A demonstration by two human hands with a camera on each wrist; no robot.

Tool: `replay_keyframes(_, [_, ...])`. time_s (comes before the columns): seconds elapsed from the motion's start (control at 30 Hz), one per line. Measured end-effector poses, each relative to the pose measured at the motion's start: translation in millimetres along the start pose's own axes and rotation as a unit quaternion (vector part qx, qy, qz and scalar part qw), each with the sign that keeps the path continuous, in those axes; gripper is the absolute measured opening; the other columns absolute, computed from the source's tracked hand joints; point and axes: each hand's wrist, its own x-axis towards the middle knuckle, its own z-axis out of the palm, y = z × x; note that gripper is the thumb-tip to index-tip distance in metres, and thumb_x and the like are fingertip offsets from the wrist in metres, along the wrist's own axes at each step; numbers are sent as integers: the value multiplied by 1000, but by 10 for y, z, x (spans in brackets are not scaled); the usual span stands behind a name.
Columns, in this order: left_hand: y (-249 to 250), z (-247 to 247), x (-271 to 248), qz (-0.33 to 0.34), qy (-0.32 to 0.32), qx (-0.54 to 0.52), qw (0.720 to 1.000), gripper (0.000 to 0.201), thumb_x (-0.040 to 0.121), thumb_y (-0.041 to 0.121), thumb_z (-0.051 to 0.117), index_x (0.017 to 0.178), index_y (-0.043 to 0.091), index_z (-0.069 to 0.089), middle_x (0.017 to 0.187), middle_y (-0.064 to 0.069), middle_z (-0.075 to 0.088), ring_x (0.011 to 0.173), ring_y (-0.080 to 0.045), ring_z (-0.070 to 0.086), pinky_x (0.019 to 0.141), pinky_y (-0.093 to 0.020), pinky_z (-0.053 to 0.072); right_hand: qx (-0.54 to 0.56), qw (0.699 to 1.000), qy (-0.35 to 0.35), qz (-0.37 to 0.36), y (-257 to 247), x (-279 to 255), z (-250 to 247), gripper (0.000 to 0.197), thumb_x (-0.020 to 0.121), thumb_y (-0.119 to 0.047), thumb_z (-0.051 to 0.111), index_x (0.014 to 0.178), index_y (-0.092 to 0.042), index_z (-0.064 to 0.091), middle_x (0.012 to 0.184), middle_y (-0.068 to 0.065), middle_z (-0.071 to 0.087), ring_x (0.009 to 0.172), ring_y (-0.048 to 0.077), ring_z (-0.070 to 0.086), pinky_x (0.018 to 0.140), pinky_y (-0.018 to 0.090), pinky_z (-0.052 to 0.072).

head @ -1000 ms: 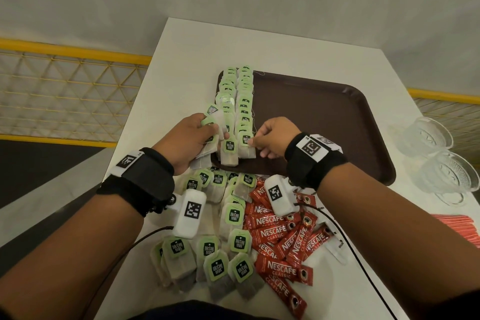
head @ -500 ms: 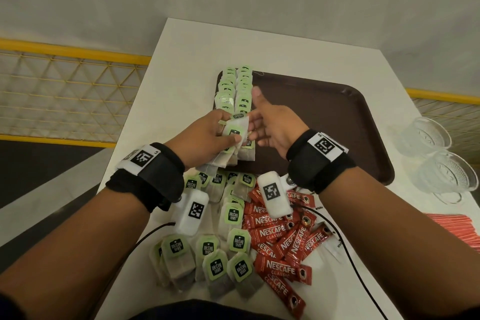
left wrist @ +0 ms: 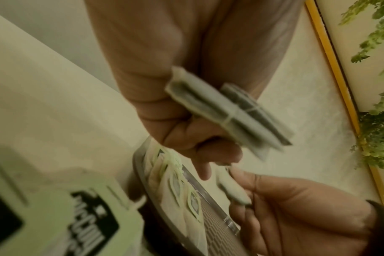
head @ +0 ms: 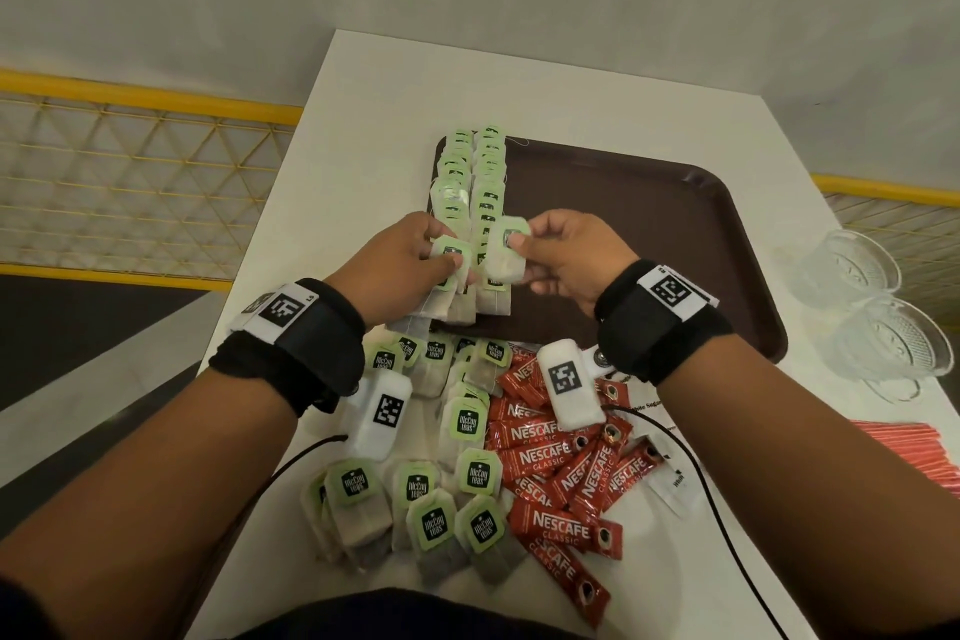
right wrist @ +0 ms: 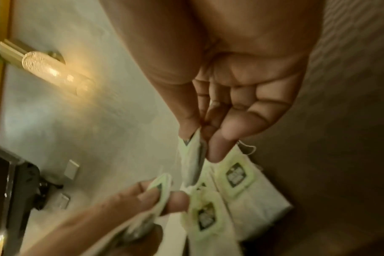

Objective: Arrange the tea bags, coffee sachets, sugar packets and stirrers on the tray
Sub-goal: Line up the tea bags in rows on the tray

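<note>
My left hand grips a small stack of tea bags, fingers curled round them, over the tray's near-left corner. My right hand, at its 3 o'clock, pinches one tea bag by thumb and fingertips just above the two rows of tea bags laid along the tray's left edge. Loose tea bags sit on the table at 6 o'clock from the tray, coffee sachets touching them on the right. Red stirrers at far right, glass bowls beyond them.
</note>
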Motion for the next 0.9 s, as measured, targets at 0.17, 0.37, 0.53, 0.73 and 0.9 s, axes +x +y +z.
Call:
replay_keyframes(0.17, [-39, -41, 4, -5, 29, 18, 999, 16, 97, 21, 55, 108, 10, 59, 100, -19, 71, 78, -29, 62, 73, -41, 50, -151, 987, -23, 39, 220, 9, 33, 20, 85, -27, 73, 93, -12, 62, 81, 7, 70, 55, 9, 62, 45, 21, 41])
replay_keyframes(0.37, [-91, -40, -3, 8, 28, -6, 1000, 14, 93, 24, 58, 101, 13, 61, 100, -20, 71, 83, -31, 64, 88, -55, 50, -126, 991, -11, 54, 215, -5, 89, 21, 83, -15, 75, 94, -6, 60, 78, 13, 68, 54, 11, 62, 53, 25, 51])
replay_keyframes(0.53, [-121, -27, -5, 11, 31, -23, 999, 18, 94, 26, 63, 110, 17, 59, 105, -15, 72, 89, -30, 66, 88, -39, 51, -134, 990, 31, 36, 153, -32, 60, 23, 84, -18, 74, 96, -5, 61, 81, 13, 68, 55, 12, 61, 56, 26, 54])
replay_keyframes(0.73, [-50, 64, -20, 36, 30, -34, 998, 21, 93, 21, 66, 111, 15, 58, 99, -10, 73, 89, -24, 70, 87, -42, 53, -95, 995, -11, -35, 19, -124, 135, 30, 88, -36, 67, 96, -7, 68, 83, 3, 66, 59, 7, 55, 53, 22, 48])
replay_keyframes(0.9, [-8, 138, -25, 48, 5, -26, 998, 20, 93, 23, 66, 111, 18, 57, 90, -2, 75, 79, -17, 68, 79, -38, 52, -23, 998, -29, -44, 11, -166, 196, 6, 89, -15, 67, 85, -15, 64, 78, 2, 64, 63, 9, 58, 55, 19, 48])
